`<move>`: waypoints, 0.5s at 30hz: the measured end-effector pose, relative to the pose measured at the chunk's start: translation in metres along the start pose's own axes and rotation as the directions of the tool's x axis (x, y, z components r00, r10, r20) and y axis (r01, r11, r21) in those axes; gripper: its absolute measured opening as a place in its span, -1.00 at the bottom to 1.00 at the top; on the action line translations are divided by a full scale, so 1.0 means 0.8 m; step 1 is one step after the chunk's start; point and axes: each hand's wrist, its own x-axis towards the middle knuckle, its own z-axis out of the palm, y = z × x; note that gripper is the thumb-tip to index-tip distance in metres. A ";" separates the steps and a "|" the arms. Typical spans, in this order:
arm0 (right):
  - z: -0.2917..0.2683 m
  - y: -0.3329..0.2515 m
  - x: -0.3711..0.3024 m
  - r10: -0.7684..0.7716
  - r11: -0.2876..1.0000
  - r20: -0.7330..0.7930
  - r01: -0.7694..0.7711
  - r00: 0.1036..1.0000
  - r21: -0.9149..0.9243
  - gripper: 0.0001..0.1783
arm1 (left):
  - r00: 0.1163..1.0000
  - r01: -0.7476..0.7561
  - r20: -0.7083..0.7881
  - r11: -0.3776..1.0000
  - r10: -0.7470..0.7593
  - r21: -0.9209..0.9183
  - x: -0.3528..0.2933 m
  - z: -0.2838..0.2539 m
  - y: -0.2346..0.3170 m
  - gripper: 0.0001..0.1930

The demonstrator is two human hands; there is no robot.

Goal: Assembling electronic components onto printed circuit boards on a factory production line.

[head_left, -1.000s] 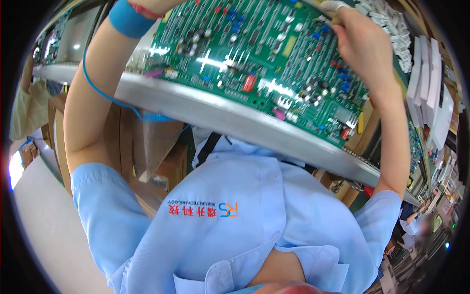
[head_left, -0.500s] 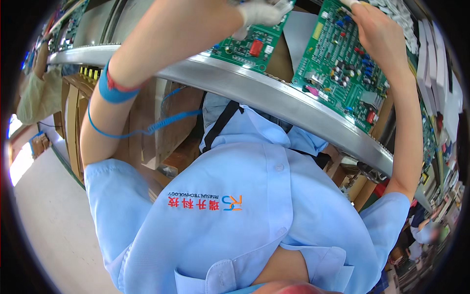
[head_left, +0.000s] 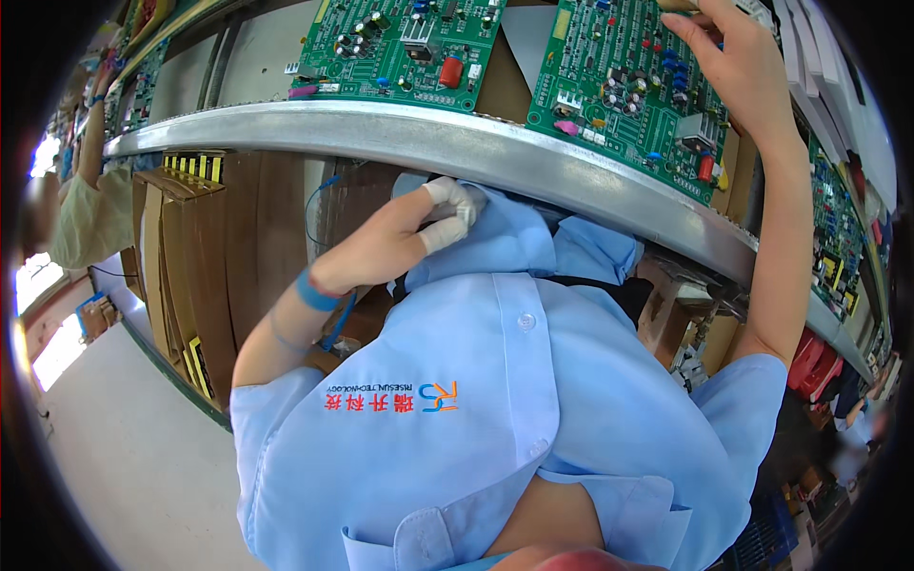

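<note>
My left hand [head_left: 446, 217], with white finger covers on its fingertips and a blue wrist band [head_left: 319, 288], is in front of my lap below the metal rail. Its fingers are curled together; whatever they may hold is too small to make out. My right hand [head_left: 738, 62] reaches over the upper right part of the right green circuit board [head_left: 619, 133]. Its thumb and fingers bend together at the frame's top, partly cut off, so what they pinch is unclear. To the left stands a second green circuit board [head_left: 400, 57], populated with capacitors and a red component, with neither hand on it.
A curved metal rail [head_left: 409, 135] runs along the work line's near edge. Cardboard boxes [head_left: 205, 247] stand below it at left. White stacked sheets [head_left: 824, 71] and more circuit boards [head_left: 833, 228] are at right. Another person's arm [head_left: 92, 143] shows far left.
My left hand has left the left circuit board and come down in front of my lap. My right hand stays over the right board. Both boards now appear higher and farther left in view.
</note>
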 end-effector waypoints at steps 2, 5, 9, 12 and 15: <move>-0.005 0.001 -0.006 0.032 0.999 -0.008 -0.032 0.999 0.025 -0.68 | 0.999 -0.019 0.036 0.977 0.012 0.214 0.025 0.016 -0.016 -0.81; -0.007 0.005 -0.009 0.050 0.998 -0.025 -0.049 0.998 0.044 -0.69 | 0.998 -0.065 0.042 0.847 0.050 0.528 0.036 0.026 -0.029 -0.82; -0.021 0.020 -0.003 0.028 0.987 -0.075 -0.039 0.997 -0.154 -0.74 | 0.998 -0.067 0.031 0.759 0.062 0.648 0.004 0.002 0.024 -0.83; -0.031 0.062 0.015 0.150 0.971 -0.110 -0.168 0.982 -0.172 -0.76 | 0.998 0.037 -0.055 0.917 -0.017 0.397 -0.020 -0.020 0.105 -0.86; -0.021 0.103 0.048 0.215 0.922 -0.119 -0.241 0.969 -0.304 -0.76 | 0.967 0.070 -0.254 0.957 0.005 0.283 0.000 -0.027 0.143 -0.88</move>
